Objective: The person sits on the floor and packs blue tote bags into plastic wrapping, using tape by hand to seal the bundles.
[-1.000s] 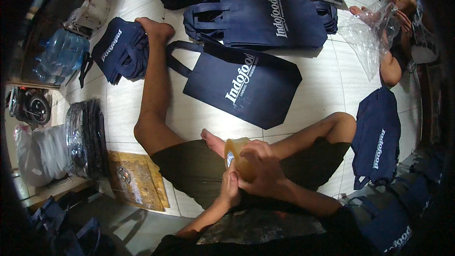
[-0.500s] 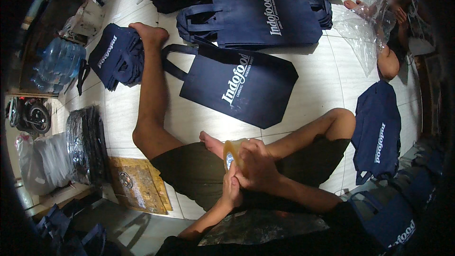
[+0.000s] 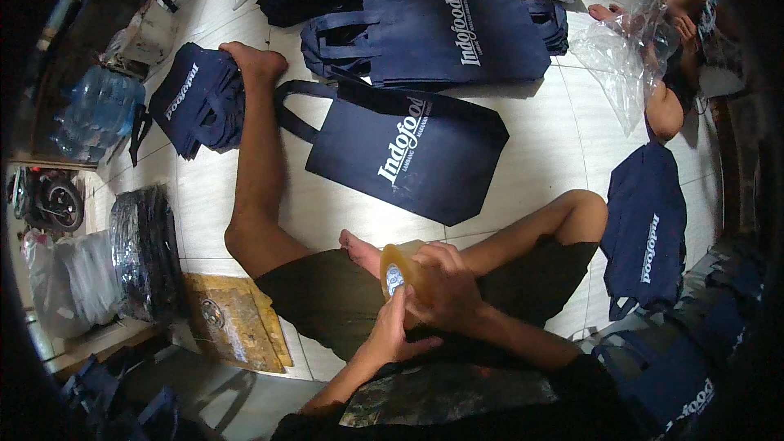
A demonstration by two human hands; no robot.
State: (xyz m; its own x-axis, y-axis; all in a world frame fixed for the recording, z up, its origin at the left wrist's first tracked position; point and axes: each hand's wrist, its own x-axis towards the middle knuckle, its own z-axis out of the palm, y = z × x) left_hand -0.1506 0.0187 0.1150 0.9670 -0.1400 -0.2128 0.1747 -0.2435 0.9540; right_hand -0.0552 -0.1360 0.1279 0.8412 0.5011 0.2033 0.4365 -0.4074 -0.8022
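Above my lap I hold a roll of yellowish clear packing tape (image 3: pixel 391 268), with a printed label inside its core. My right hand (image 3: pixel 449 292) wraps round the roll from the right, fingers closed on it. Just below, my left hand (image 3: pixel 392 336) has its thumb raised against the roll's lower edge, its other fingers spread away to the right. Beyond my legs a dark blue tote bag (image 3: pixel 412 151) with white print lies flat on the floor, its handles to the left. Neither hand touches it.
Stacked blue bags (image 3: pixel 457 37) lie farther off; a folded pile (image 3: pixel 196 102) sits by my left foot. Another bag (image 3: pixel 645 229) lies right. Wrapped black bundles (image 3: pixel 145 253), a yellow board (image 3: pixel 233 322) and water jugs (image 3: pixel 98 110) stand left. Another person (image 3: pixel 665 110) sits far right with clear plastic.
My left hand's fingers have come away from my right hand and spread toward my lap, the thumb staying at the roll. The tape's core has tilted more into view.
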